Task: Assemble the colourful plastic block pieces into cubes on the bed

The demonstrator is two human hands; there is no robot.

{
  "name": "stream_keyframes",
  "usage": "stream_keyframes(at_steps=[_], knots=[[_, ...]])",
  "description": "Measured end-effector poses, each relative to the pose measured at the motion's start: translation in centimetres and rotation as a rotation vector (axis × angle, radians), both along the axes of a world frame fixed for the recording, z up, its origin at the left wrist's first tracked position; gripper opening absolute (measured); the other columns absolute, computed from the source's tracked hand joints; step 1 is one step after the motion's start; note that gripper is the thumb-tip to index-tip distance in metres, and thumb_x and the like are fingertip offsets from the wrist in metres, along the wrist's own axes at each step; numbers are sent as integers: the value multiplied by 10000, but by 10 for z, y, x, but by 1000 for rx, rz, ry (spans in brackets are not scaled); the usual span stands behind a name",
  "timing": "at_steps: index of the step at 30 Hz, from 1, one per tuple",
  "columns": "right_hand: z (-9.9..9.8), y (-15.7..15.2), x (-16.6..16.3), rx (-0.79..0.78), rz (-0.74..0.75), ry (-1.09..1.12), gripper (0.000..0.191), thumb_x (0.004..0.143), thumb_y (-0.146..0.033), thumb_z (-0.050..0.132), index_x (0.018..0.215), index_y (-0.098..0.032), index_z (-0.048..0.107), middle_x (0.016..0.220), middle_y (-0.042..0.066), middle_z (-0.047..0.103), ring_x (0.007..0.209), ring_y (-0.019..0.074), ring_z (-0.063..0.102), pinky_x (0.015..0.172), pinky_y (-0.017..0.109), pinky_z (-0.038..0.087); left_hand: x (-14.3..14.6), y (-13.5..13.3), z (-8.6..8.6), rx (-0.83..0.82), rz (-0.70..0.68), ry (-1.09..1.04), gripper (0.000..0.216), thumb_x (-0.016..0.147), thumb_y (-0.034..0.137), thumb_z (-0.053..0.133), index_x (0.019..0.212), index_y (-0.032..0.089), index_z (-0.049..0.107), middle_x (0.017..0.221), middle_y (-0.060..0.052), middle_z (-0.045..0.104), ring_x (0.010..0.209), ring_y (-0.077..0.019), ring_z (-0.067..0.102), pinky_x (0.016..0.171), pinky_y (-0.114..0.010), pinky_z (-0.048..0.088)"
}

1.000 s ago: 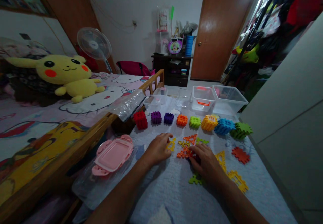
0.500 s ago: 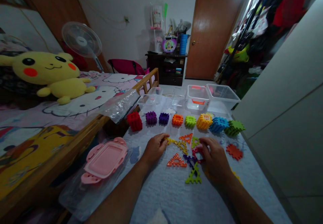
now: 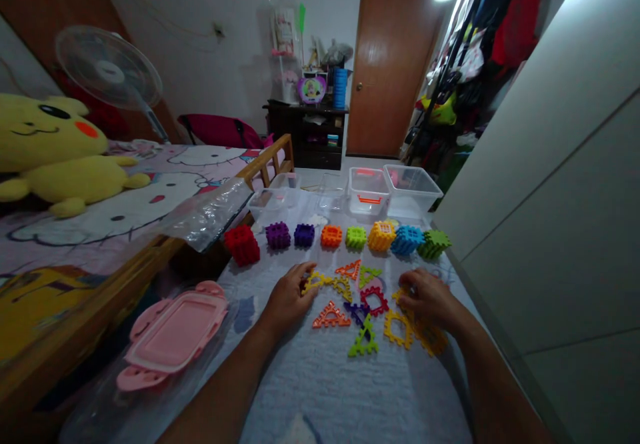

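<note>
My left hand (image 3: 289, 297) pinches the end of a yellow triangle building piece (image 3: 316, 282), whose tip meets a second yellow triangle (image 3: 343, 288). My right hand (image 3: 429, 297) has its fingers curled down on a yellow piece (image 3: 403, 299), partly hidden beneath it. More yellow pieces lie under and below that hand, one a square frame (image 3: 398, 329). Between my hands are a red square frame (image 3: 374, 301), a purple triangle (image 3: 356, 313), orange triangles (image 3: 331, 316) (image 3: 349, 270) and green triangles (image 3: 369, 276) (image 3: 364, 339).
A row of colour-sorted stacks runs behind, from a red stack (image 3: 242, 245) to a green stack (image 3: 435, 244). Clear boxes (image 3: 369, 194) stand at the far edge. A pink lid (image 3: 175, 329) lies left, beside the wooden bed rail (image 3: 150, 257). A pale cabinet (image 3: 545, 184) borders the right.
My right hand has let go of the red square frame and moved right onto the yellow pieces. My left hand still holds the yellow triangle. The view has turned to the right.
</note>
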State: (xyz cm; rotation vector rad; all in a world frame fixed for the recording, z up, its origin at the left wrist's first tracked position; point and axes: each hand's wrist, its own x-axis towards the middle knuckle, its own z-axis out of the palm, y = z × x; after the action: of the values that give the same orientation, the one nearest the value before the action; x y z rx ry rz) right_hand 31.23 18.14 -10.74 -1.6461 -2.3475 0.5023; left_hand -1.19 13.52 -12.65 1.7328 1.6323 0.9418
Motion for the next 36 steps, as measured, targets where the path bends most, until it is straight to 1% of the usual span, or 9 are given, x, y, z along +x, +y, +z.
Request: stream_keyframes(at_steps=[4,7,11,16,23,26,30,32,36], knots=[[-12,-6,-9,59,53,39,278,694,-213,651,972,-207,646,1015,64,608,856,184,600,749,280,490,0,-1,-1,-6,-33,-3,436,788,224,573,1222,179,565,1185,-89,635,953,-185,638,862,-324,511],[-16,-7,-15,95,40,43,272,696,-188,632,967,-207,649,1013,63,627,879,187,608,767,281,487,-1,-1,-2,-28,-25,-34,427,803,216,561,1229,179,557,1153,-88,665,989,-193,645,893,-334,505],[-9,-6,-21,150,-41,71,268,737,-222,564,980,-185,669,948,77,683,810,197,640,738,304,487,-1,-1,-5,-36,-19,-73,455,795,204,575,1249,196,546,1154,-83,679,1013,-195,650,918,-341,498],[1,-9,-33,93,-62,289,304,787,-264,475,1013,-187,664,849,57,718,703,193,660,653,311,503,0,-1,-6,-27,-16,-163,471,793,211,570,1263,179,543,1217,-98,647,1078,-199,628,943,-337,487],[-7,-22,-69,-36,12,542,267,841,-247,445,996,-207,659,942,54,724,804,193,682,703,323,542,7,-1,0,-187,1,-472,501,682,112,540,1178,180,563,1135,-71,649,830,-134,647,714,-254,522],[-8,-25,-78,25,104,506,262,826,-191,483,1026,-210,653,985,51,693,871,186,654,785,330,529,6,-2,1,-187,-49,-464,550,652,116,578,1198,177,549,1090,-63,655,873,-145,647,771,-272,519],[-7,-25,-75,165,137,360,254,830,-226,571,1076,-213,634,1065,85,632,1001,235,587,883,397,484,6,-1,-5,-151,-31,-412,458,712,214,624,1165,171,579,1099,-70,655,960,-178,646,876,-331,514],[-5,-25,-69,195,115,263,234,819,-274,613,1043,-212,636,1026,88,616,991,257,565,882,427,470,7,0,-9,-133,-13,-413,425,733,234,623,1152,168,590,1076,-68,668,987,-187,644,912,-348,503],[-1,-28,-66,131,131,147,270,801,-363,657,1018,-204,626,946,69,604,894,247,556,813,407,474,11,3,-12,-119,8,-454,398,751,237,616,1143,172,597,1049,-53,677,1009,-181,636,945,-346,485]])
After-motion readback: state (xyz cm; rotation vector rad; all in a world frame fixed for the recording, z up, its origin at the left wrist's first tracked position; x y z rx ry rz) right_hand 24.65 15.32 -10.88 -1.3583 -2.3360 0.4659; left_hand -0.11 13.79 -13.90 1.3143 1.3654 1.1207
